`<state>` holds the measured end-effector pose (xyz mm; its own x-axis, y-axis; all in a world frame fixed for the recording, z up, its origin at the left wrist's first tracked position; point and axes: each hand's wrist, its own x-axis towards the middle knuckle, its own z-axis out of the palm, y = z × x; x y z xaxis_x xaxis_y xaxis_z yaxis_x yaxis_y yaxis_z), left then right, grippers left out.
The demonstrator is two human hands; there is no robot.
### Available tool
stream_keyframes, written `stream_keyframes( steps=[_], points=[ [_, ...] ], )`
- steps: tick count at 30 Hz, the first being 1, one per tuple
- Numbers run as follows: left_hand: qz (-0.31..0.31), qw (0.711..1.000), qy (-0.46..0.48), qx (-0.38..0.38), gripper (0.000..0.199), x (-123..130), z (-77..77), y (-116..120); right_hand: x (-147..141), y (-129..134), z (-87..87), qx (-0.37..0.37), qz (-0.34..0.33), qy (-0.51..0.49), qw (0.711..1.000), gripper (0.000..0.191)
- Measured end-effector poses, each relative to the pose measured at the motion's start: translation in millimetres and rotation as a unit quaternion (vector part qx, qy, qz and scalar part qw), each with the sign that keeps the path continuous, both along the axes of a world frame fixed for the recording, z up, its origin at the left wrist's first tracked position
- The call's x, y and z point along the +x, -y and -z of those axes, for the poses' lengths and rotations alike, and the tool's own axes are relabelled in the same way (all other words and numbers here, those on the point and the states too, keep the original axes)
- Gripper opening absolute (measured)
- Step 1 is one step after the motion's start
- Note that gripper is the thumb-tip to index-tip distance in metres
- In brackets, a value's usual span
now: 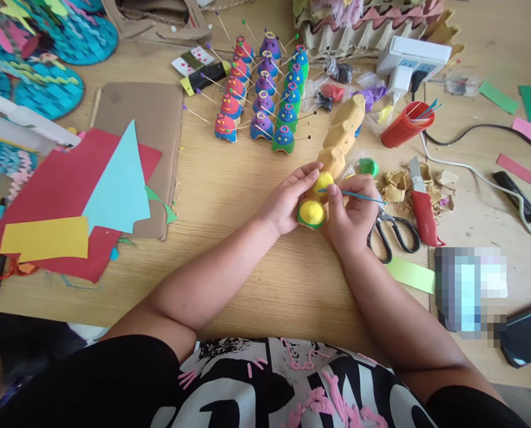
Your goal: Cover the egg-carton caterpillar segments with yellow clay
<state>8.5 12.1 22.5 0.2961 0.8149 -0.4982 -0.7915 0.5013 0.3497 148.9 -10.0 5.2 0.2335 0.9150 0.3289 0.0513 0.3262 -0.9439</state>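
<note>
"Two hands (292, 199) (354, 208) on one egg-carton strip (338, 141); where is it exactly?"

"Between them, held above the table and running away past the fingertips. The bump nearest the body has yellow clay (313, 212) on top and a green edge; the next one has yellow too. Those beyond the hands look bare."

"How are the hands?"

"The left hand grips the strip's side, its thumb by the second bump. The right hand pinches a thin blue stick (364, 195), its tip at the second yellow patch."

"Which step is that?"

"Smoothing or shaping the yellow on that second bump, I'd judge. The next move calls for a steady left grip and light strokes, so the clay spreads without denting the carton."

"What's around?"

"Just beyond the right hand, a lump of green clay (369, 166); to its right, scissors (398, 232) and a red-handled knife (422, 211); farther out, a red cup (403, 126). Beyond the left hand stand three rows of small figures (264, 103); well left lies coloured paper (123, 190)."
</note>
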Motion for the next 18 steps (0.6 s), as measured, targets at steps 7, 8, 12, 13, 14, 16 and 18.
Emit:
stream_keyframes(
  steps=[7, 8, 12, 13, 14, 16, 18],
  points=[
    [0.013, 0.999, -0.029, 0.03, 0.018, -1, 2.3, 0, 3, -5, 9.4, 0.119, 0.044, 0.119, 0.985, 0.041],
    [0.013, 0.999, -0.034, 0.033, 0.016, -1, 2.8, 0, 4, -6, 12.4, 0.113, 0.028, 0.123, 0.985, 0.043],
    [0.012, 0.998, -0.042, 0.042, 0.009, -2, 4.9, -1, 8, -9, 20.7, 0.084, 0.015, 0.135, 0.987, 0.042],
    [0.013, 0.998, -0.041, 0.045, 0.009, -2, 5.4, -1, 8, -9, 21.7, 0.079, 0.018, 0.136, 0.987, 0.042],
    [0.014, 0.998, -0.039, 0.048, 0.009, -2, 6.1, -1, 8, -9, 22.3, 0.072, 0.02, 0.135, 0.988, 0.042],
    [0.014, 0.998, -0.034, 0.051, 0.01, -2, 7.3, -2, 8, -8, 23.3, 0.054, 0.013, 0.125, 0.991, 0.043],
    [0.016, 0.998, -0.031, 0.054, 0.011, -3, 8.2, -1, 8, -7, 24.3, 0.036, 0.001, 0.108, 0.993, 0.045]
  ],
)
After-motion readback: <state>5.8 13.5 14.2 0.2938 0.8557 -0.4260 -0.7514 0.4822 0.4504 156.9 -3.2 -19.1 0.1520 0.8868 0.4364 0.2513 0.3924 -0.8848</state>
